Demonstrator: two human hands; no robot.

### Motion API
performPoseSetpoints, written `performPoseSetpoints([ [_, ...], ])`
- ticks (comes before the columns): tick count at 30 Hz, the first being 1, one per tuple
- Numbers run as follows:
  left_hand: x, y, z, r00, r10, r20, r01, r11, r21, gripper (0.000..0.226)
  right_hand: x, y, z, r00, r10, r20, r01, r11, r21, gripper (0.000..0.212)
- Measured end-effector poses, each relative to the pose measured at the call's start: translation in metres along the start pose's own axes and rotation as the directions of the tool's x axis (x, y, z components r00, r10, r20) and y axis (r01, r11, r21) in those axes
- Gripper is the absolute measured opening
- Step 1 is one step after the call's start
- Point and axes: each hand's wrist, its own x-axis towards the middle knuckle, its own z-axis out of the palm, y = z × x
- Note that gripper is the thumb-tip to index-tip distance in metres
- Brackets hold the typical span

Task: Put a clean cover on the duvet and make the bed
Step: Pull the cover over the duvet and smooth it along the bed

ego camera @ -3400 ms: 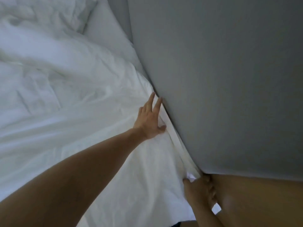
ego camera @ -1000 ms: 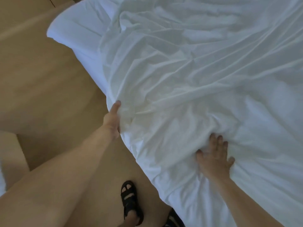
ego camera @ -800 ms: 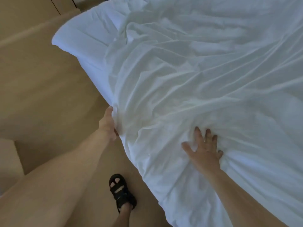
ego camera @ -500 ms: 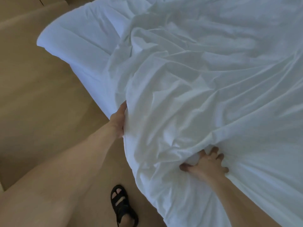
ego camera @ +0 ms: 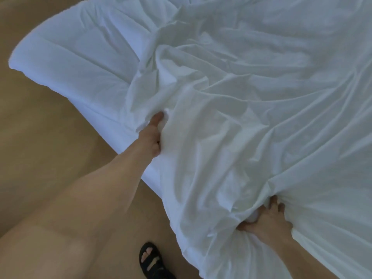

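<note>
Head view: left hand point(ego camera: 153, 135) and right hand point(ego camera: 266, 220) each clutch a bunched fold of the white duvet cover point(ego camera: 251, 121), which spills over the bed edge point(ego camera: 100, 117) between them. Uneven tugging could skew it or drag it onto the floor point(ego camera: 46, 137).

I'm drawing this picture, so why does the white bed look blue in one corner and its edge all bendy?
Head view: the bed corner looks bluish in soft, dim light, and folds in the cover throw grey shadows. Head view again: the wide-angle lens likely bows the bed's edge.
</note>
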Motion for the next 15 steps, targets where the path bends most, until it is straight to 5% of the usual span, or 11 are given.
performPoseSetpoints([
  [8, -0.042, 0.035, -0.037, 0.895, 0.384, -0.228, -0.316, 0.905, 0.286, 0.014, 0.017, 0.022, 0.009, 0.999, 0.022, -0.03, -0.023, 1.0, -0.011, 0.168],
  [12, -0.061, 0.043, -0.084, 0.814, 0.545, -0.202, -0.438, 0.804, 0.402, 0.022, 0.029, 0.032, 0.013, 0.997, 0.047, 0.055, -0.048, 0.999, 0.003, 0.174],
  [15, -0.051, 0.034, -0.09, 0.867, 0.443, -0.227, -0.341, 0.861, 0.377, 0.037, 0.018, 0.019, -0.006, 0.992, 0.035, 0.124, -0.036, 0.999, 0.002, 0.169],
])
